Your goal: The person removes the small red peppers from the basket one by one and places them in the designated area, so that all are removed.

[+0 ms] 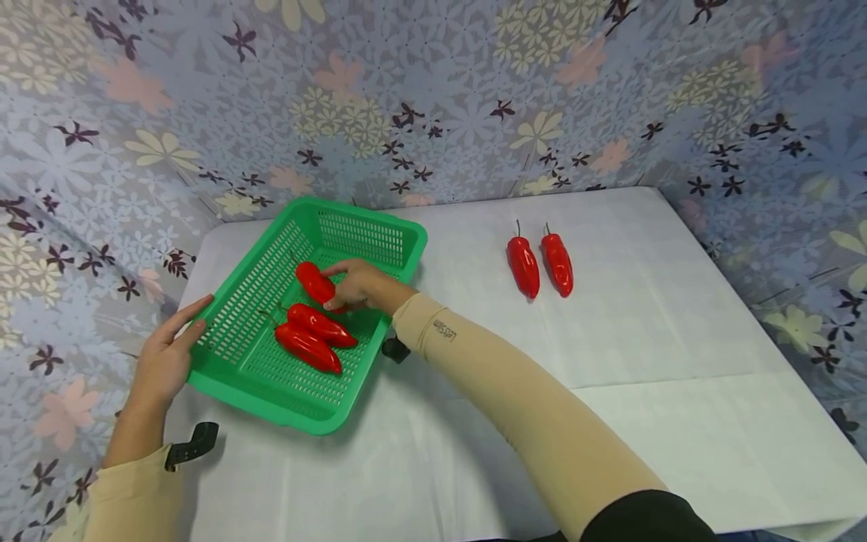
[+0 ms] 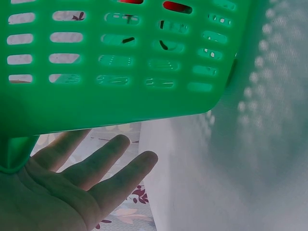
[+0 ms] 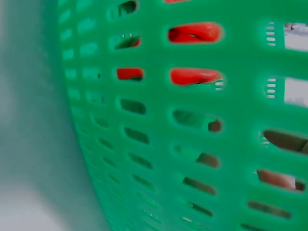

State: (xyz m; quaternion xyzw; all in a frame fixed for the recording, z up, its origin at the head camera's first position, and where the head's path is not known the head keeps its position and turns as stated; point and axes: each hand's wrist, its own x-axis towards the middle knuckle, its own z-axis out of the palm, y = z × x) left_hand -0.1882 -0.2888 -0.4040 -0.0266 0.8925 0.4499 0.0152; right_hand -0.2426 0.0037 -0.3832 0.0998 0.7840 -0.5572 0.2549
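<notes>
In the head view, a green slotted plastic basket [image 1: 271,414] stands at the left of the table with red peppers in it. Inside it my right hand [image 1: 362,286] grips a red pepper [image 1: 314,282] between thumb and fingers. Below that lie two more, an upper pepper [image 1: 321,325] and a lower pepper [image 1: 308,348], side by side. My left hand [image 1: 165,357] holds the basket's left rim; beneath the basket, the left wrist view shows several outstretched fingers [image 2: 122,178]. Through slots in the right wrist view, red pepper [image 3: 195,76] and parts of the right hand show.
Two more red peppers, a left one [image 1: 524,267] and a right one [image 1: 558,263], lie side by side on the white-covered table [image 1: 643,301], right of the basket. Flower-patterned cloth [image 1: 447,98] rises behind the table. Small black devices sit at both wrists.
</notes>
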